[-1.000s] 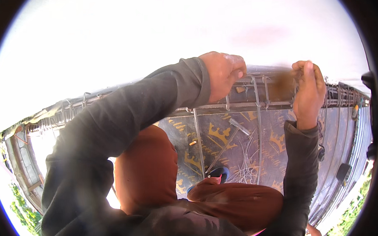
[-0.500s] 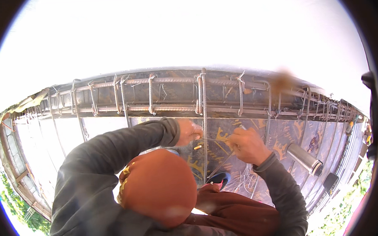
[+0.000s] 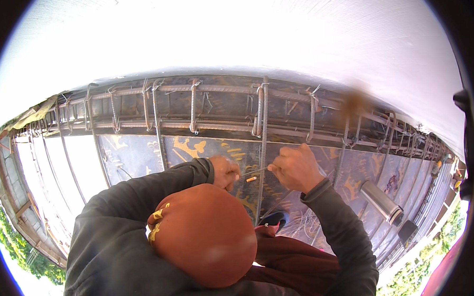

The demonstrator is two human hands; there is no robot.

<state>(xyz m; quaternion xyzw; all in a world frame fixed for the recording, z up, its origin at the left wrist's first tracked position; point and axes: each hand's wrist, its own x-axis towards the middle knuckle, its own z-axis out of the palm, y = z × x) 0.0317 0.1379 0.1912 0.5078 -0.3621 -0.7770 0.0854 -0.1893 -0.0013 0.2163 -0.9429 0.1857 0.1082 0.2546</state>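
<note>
Both of my forearms, in dark sleeves, reach to the middle of the view. My left hand (image 3: 225, 171) has its fingers pinched on a thin wire (image 3: 259, 170) that spans to my right hand (image 3: 293, 166), also closed on it. They are just below the rebar cage (image 3: 193, 113), either side of an upright bar (image 3: 263, 120). A small orange stub (image 3: 251, 179) lies between them on the printed dark panel (image 3: 189, 147). Below my left hand is a rounded rust-coloured cloth shape (image 3: 201, 237) with yellow print.
A white surface (image 3: 232, 32) fills the top. At right are a steel cylinder (image 3: 382, 202), a black flat object (image 3: 407, 230) and corrugated sheeting (image 3: 434, 187). Loose wires (image 3: 309, 219) and a dark shoe (image 3: 274, 218) lie below my hands. Weathered framing (image 3: 19, 194) and foliage stand at left.
Both hands have come down from the cage's top to below it and closer together, with wire now visible between them. Since half a second ago my right hand shifted slightly left and up.
</note>
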